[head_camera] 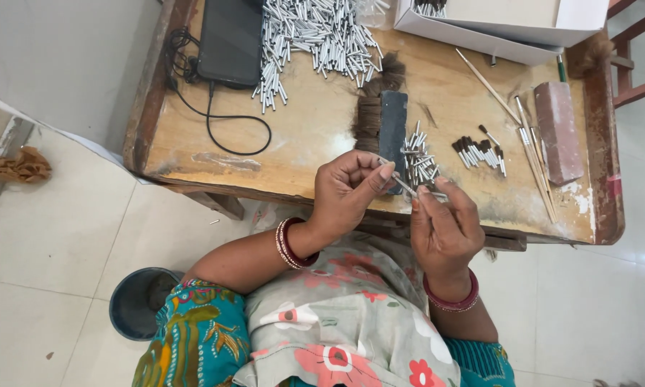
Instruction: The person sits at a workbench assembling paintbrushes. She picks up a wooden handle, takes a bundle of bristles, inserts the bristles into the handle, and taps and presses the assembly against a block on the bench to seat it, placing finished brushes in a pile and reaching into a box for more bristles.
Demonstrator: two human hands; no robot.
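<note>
Head view: left hand (347, 190) and right hand (440, 229), each grip pinched shut on one thin metal tube (408, 188) over the tabletop's (308, 136) near edge (loose tubes (417, 159) just beyond), likely to drop floorward if either pinch slackens.

Two hands work at the near edge of the tabletop (315, 154), the left hand (347, 188) and the right hand (440, 228), with one thin metal tube (404, 185) between their fingers. One dark tablet (229, 39) with one black cable (222, 122) lies at the far left corner. The loose silver tubes (322, 36) at the far edge are too many to count. One white box (494, 25), one reddish block (557, 130), one dark comb-like pad (392, 132), roughly ten black-tipped ferrules (478, 152), about four thin sticks (534, 154), one bucket (139, 301) on the floor.
</note>
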